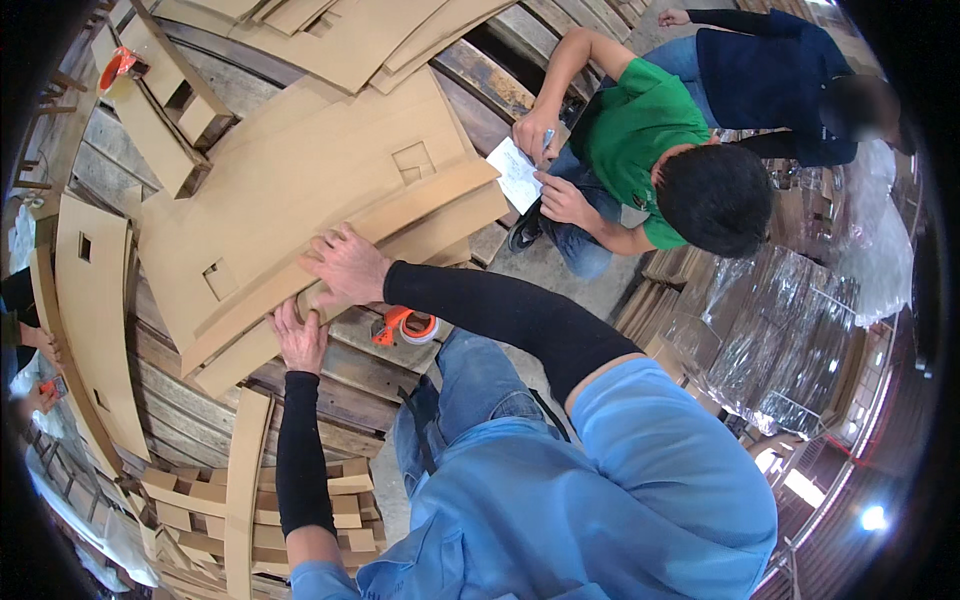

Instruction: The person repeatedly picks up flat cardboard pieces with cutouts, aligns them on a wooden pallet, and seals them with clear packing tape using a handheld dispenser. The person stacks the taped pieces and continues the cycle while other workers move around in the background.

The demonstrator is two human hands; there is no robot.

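Observation:
A large brown cardboard sheet [300,180] with small cut-outs lies in front of me on a slatted wooden surface. Along its near edge a long narrow flap [420,203] is folded up. My right hand [348,265] curls its fingers over this flap, the thumb on the near side. Just below, my left hand [298,338] is closed on the same folded edge, its fingertips partly hidden against the cardboard. Near my right wrist sits an orange tape dispenser [405,326] with a roll in it.
Another tape dispenser [118,68] rests on folded cardboard at the far left. Stacked cardboard pieces [190,510] lie lower left. A co-worker in a green shirt [640,140] writes on white paper [515,172]; another person stands behind. Film-wrapped stacks [770,330] stand right.

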